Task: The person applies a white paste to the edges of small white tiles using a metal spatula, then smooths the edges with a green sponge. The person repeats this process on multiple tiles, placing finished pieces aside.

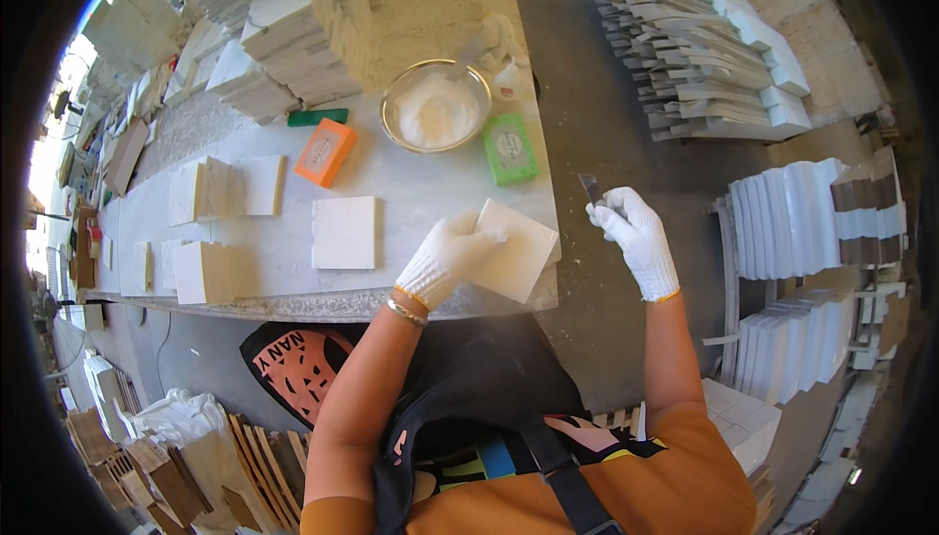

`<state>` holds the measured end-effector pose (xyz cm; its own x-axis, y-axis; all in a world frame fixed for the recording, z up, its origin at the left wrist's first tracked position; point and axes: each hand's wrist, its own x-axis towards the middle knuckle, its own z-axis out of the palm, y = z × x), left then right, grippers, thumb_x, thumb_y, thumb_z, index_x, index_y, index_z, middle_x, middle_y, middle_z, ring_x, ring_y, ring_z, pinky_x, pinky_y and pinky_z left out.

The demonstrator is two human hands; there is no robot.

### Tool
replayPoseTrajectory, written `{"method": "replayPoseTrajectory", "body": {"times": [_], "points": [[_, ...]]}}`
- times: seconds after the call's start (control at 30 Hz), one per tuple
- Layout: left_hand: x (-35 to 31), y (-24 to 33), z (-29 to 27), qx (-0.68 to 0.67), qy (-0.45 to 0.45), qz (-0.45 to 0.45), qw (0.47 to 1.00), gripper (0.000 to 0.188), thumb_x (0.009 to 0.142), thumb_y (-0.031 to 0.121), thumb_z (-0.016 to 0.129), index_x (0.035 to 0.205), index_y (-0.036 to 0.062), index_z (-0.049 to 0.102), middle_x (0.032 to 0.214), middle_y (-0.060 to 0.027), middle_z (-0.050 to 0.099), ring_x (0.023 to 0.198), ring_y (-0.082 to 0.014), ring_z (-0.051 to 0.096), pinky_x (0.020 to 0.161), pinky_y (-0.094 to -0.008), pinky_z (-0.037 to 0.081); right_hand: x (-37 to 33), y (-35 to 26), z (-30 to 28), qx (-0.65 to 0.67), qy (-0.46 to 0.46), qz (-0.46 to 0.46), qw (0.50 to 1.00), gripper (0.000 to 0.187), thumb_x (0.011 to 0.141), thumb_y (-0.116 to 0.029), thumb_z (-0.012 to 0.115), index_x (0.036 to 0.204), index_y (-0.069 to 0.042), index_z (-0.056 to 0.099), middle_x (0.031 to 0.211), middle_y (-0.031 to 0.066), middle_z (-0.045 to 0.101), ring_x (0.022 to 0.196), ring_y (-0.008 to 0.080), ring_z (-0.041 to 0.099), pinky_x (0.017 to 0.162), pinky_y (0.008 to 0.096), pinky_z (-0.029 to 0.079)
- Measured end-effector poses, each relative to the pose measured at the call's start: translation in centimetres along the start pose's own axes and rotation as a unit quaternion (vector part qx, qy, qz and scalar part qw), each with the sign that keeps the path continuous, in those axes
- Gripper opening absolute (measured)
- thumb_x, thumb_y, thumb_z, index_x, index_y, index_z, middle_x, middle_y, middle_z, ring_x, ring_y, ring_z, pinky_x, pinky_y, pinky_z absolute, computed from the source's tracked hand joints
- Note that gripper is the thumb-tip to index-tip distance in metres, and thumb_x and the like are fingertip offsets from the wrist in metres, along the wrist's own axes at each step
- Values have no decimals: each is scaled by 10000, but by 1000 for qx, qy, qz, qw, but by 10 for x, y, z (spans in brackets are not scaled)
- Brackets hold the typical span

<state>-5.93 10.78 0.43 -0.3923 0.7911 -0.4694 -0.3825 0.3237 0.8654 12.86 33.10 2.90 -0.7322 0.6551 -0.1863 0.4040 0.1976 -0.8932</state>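
Note:
A white-gloved left hand of mine grips a square white stone tile by its left side, over the table's front right corner. Out past the table's right edge, my gloved right hand pinches a small dark scraper blade that points up and left. Another white tile lies flat to the left of my left hand. Behind the held tile stands a metal bowl with white powder in it. An orange box-shaped block and a green one flank the bowl.
Stacked tiles stand on the left of the pale stone table, with taller stone stacks behind. A flat green piece lies by the orange block. Racks of stone slabs line the right side.

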Motion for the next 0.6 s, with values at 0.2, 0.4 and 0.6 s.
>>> {"method": "replayPoseTrajectory", "body": {"times": [0.2,0.4,0.6], "points": [[30,7,17,409,64,187,891,401,899,292,726,1203,32,687,1041,-126,762,884,-332,730,778,-375,570,-37,18,-5,72,-36,78,994,211,1001,-170,635,1184,-87,698,906,19,706,768,75,631,652,236,475],[7,39,52,535,160,197,806,581,791,319,778,1303,81,643,1207,-153,699,1079,-384,664,909,-456,537,-25,18,1,66,-74,33,995,282,1000,-123,630,1265,-79,714,904,5,708,760,85,633,700,262,531],[-14,23,60,516,143,203,820,707,722,357,838,1331,75,613,1372,-159,606,1261,-388,564,1027,-494,466,-8,19,8,44,-113,5,993,277,984,-106,649,1246,-67,728,919,18,725,744,71,616,691,248,531]]}}
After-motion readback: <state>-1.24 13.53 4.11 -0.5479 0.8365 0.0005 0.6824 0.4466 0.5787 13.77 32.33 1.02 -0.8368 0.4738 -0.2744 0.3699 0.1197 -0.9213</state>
